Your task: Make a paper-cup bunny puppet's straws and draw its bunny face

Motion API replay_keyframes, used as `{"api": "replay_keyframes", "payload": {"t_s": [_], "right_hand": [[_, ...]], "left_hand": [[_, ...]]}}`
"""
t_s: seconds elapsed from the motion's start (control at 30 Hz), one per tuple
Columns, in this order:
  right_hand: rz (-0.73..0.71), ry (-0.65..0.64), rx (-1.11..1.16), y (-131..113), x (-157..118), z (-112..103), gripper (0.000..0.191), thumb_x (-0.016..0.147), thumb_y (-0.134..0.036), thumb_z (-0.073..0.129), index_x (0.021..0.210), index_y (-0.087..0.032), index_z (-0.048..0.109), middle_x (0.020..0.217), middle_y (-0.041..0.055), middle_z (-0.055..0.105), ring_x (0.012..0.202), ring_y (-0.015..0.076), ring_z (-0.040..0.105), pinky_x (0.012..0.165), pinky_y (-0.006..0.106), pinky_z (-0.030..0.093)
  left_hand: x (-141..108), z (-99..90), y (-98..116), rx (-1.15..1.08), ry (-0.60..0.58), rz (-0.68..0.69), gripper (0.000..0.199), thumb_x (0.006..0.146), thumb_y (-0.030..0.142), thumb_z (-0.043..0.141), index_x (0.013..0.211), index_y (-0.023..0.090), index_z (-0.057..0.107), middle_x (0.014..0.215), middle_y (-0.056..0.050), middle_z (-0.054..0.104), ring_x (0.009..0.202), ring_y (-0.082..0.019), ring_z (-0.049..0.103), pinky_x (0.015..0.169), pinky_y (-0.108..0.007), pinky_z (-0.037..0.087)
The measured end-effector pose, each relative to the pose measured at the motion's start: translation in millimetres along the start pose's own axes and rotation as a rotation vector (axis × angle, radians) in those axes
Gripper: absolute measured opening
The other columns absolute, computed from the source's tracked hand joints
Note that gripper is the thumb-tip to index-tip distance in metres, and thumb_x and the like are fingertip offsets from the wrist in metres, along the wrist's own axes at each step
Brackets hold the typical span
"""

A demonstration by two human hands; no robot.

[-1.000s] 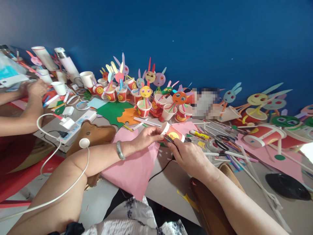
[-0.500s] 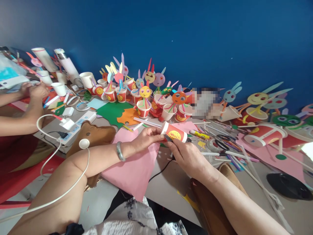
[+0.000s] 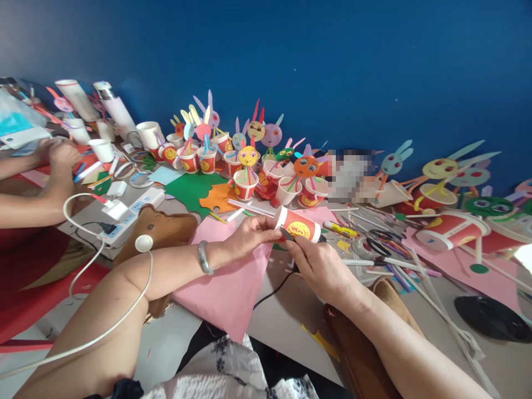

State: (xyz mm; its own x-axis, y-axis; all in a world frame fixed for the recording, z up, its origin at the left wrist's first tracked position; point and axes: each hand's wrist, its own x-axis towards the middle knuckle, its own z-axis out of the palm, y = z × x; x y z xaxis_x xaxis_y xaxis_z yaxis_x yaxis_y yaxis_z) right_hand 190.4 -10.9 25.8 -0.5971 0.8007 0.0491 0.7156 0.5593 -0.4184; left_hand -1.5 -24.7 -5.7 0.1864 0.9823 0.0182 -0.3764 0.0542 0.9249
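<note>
The right hand (image 3: 323, 270), back upward, is clamped on a slim dark-grey tool (image 3: 286, 235); the left hand (image 3: 252, 237) pinches the white end of a red-and-white paper cup (image 3: 308, 224), held sideways just beyond the tool. Lettering on its round yellow emblem (image 3: 296, 228) is too small to read.

Wall (image 3: 266, 55): deep blue, marked by two pale specks, faded to grey at upper left.
Table (image 3: 274, 330): grey-topped, set along the wall.
Chair (image 3: 25, 346): red, cut off by the left edge.
Light: soft shadows are cast on the table; a bright patch (image 3: 525, 257) is seen at far right.
</note>
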Motion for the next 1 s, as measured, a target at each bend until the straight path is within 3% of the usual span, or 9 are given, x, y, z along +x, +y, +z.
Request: {"api": "replay_keyframes", "payload": {"t_s": [0.43,0.63,0.7,0.87,1.0], "right_hand": [[-0.067,0.084,0.095,0,-1,-1,0.039,0.102,-0.044,0.033,0.069,-0.024,0.039,0.053,-0.0025,0.048,0.046,0.0122,0.039,0.051,0.026,0.03],[-0.025,0.379,0.15,8,-5,-9,0.047,0.1,-0.061,0.022,0.069,-0.027,0.032,0.051,-0.001,0.043,0.047,0.0146,0.038,0.051,0.029,0.033],[-0.016,0.412,0.141,12,-4,-9,0.047,0.098,-0.064,0.024,0.069,-0.027,0.03,0.052,-0.0008,0.043,0.047,0.0148,0.036,0.051,0.029,0.032],[-0.076,0.241,0.066,12,3,-7,0.038,0.098,-0.052,0.033,0.07,-0.026,0.031,0.051,-0.0011,0.046,0.047,0.0152,0.04,0.052,0.028,0.03],[-0.062,0.123,-0.055,8,4,-6,0.036,0.1,-0.046,0.033,0.074,-0.024,0.043,0.056,0.0007,0.054,0.049,0.0161,0.049,0.053,0.027,0.027]], "left_hand": [[5,-2.3,-5,-0.069,0.045,-0.049,0.035,0.069,0.038,0.088,0.085,0.011,0.072,0.084,-0.005,0.072,0.08,-0.016,0.07,0.08,-0.031,0.056],[9,-6.6,-12,-0.049,0.072,-0.027,0.039,0.068,0.04,0.088,0.09,0.012,0.072,0.088,-0.006,0.073,0.077,-0.015,0.069,0.077,-0.032,0.057],[9,-7.7,-12,-0.04,0.068,-0.019,0.039,0.069,0.041,0.088,0.092,0.012,0.072,0.089,-0.006,0.073,0.078,-0.015,0.069,0.076,-0.031,0.056],[7,-7.4,-7,0.0,0.061,0.001,0.035,0.072,0.039,0.086,0.088,0.012,0.07,0.084,-0.004,0.07,0.078,-0.015,0.068,0.076,-0.032,0.056],[6,-7.7,-2,0.034,0.059,0.022,0.034,0.073,0.038,0.085,0.085,0.012,0.068,0.082,-0.003,0.068,0.077,-0.014,0.067,0.076,-0.032,0.056]]}}
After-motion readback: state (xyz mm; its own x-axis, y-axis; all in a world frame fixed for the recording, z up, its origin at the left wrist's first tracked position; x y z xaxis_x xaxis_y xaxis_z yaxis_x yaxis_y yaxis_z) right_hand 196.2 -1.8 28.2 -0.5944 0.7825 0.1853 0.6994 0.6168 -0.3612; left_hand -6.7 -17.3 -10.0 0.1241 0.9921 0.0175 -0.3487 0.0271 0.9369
